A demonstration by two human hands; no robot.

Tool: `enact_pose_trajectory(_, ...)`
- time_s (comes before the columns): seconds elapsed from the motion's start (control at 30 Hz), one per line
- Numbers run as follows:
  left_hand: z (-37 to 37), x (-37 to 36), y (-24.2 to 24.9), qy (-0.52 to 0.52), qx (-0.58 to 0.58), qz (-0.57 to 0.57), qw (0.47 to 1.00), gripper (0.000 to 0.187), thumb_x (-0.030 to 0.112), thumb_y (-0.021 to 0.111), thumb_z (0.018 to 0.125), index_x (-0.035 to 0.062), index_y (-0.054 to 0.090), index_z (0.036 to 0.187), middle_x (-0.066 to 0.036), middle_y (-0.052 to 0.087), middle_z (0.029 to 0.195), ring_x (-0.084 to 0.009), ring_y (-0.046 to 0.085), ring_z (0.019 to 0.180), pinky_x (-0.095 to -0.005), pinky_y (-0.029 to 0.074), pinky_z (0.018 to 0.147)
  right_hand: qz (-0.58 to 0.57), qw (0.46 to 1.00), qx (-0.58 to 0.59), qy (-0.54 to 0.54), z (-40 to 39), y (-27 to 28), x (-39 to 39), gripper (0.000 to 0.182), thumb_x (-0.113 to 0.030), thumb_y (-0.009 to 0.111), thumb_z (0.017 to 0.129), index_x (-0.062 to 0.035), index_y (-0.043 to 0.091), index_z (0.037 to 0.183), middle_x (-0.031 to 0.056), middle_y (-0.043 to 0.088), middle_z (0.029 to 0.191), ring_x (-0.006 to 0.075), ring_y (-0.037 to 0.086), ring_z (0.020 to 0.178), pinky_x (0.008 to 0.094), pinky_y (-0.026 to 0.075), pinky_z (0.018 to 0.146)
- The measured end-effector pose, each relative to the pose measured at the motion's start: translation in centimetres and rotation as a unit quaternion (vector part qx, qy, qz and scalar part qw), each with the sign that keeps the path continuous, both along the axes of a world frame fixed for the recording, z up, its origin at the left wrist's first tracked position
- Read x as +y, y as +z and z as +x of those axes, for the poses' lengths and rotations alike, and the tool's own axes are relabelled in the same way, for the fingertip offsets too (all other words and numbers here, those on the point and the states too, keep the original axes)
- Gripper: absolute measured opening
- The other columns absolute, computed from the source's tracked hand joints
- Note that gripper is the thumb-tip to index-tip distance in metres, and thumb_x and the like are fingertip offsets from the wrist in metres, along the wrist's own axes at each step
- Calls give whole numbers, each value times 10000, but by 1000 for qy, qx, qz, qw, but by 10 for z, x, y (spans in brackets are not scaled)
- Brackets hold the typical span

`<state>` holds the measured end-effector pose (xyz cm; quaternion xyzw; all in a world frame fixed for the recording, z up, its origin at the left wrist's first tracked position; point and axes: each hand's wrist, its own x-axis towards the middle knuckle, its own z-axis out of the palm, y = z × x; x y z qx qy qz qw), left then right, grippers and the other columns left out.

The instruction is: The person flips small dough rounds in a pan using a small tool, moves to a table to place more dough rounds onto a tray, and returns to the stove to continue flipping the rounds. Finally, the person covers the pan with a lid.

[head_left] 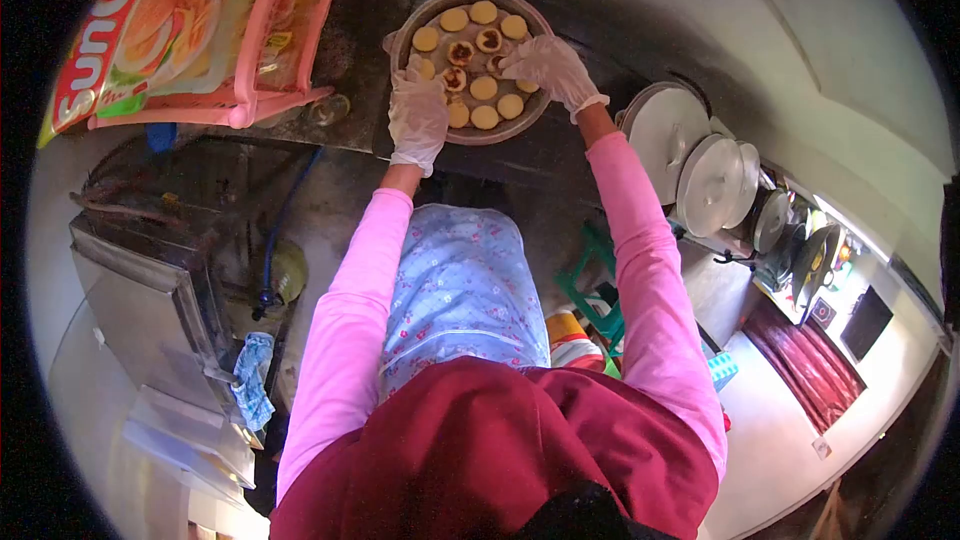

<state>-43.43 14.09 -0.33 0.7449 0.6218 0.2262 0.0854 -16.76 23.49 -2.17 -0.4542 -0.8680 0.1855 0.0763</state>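
A round pan [472, 137] on the dark counter holds several small round pale pieces [483, 88]. A few others [489, 39] have a dark reddish-brown middle. Both hands wear thin, see-through gloves. My left hand [418, 115] reaches over the pan's left side, its fingertips beside a pale piece and near a dark-topped one. From the right, my right hand [550, 68] reaches in with its fingers drawn together at a dark-topped piece, which they partly cover. What either set of fingertips grips is too small to make out.
A pink rack [240, 105] with packages stands at the upper left. Pot lids [667, 135] lie right of the pan. Below left is a metal appliance [140, 280] with a blue cloth [253, 380]; a green stool [590, 285] stands below the counter.
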Motion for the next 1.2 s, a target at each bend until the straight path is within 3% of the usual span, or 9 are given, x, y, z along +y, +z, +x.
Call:
enact_pose_trajectory(0.07,3,2,9,21,-37,-76,996,303,140,656,784,55,691,1073,-204,551,1334,-399,534,1124,-482,457,947,-11,995,96,25,3,-20,-5,201,-141,782,780,-62,777,965,50,736,862,179,674,798,291,522,689)
enact_pose_trajectory(0.1,1,1,12,16,-26,-67,997,298,138,658,783,67,698,1070,-196,551,1339,-394,535,1116,-482,456,942,-141,970,192,-52,-4,-11,-13,189,-119,786,782,-44,773,954,37,727,848,155,658,769,268,505,654)
enact_pose_trajectory(0.23,-5,2,38,40,-68,-25,997,256,82,654,781,120,730,1023,-168,591,1334,-358,549,1139,-445,453,959,-450,742,380,-321,-41,94,-42,197,-101,798,791,11,764,948,-2,684,805,62,543,641,195,399,548)
enact_pose_trajectory(0.37,-10,-4,50,131,-161,35,978,279,23,652,788,148,748,1018,-117,649,1282,-315,585,1141,-416,443,985,-461,708,419,-333,-25,88,-66,268,-130,790,808,14,766,1033,5,663,729,40,449,551,205,315,490)
enact_pose_trajectory(0.7,-30,-58,74,79,-211,-53,973,290,72,525,889,40,772,1038,-208,699,1167,-351,639,1098,-446,451,1017,-312,620,524,-494,13,196,-169,268,-135,779,803,6,773,1030,56,698,745,53,482,525,200,336,475)
enact_pose_trajectory(1.03,-53,-81,123,-11,-159,-204,966,306,108,529,901,-65,737,1044,-204,729,1090,-324,669,1032,-407,495,971,-35,423,588,-689,101,345,-426,252,-143,756,836,-20,775,1055,66,725,800,42,530,559,190,357,475)
enact_pose_trajectory(1.1,-37,-66,125,-27,-266,-195,944,276,71,545,899,-80,731,1037,-201,734,1063,-302,683,953,-382,524,914,38,370,578,-726,104,354,-478,261,-142,753,837,-8,768,1060,62,717,782,39,506,542,188,344,470)
enact_pose_trajectory(1.17,-55,-28,81,-142,-295,-150,933,251,3,550,875,-80,733,1025,-187,738,1028,-283,680,936,-370,526,896,103,318,579,-744,107,364,-536,253,-170,754,832,8,771,1012,60,710,735,41,504,502,190,333,444)
enact_pose_trajectory(1.2,-39,-24,99,-144,-265,-178,937,256,0,548,873,-82,729,1035,-187,735,1025,-282,679,949,-367,521,908,126,287,564,-764,105,371,-560,253,-176,749,838,6,770,1012,56,702,724,43,497,496,193,324,440)
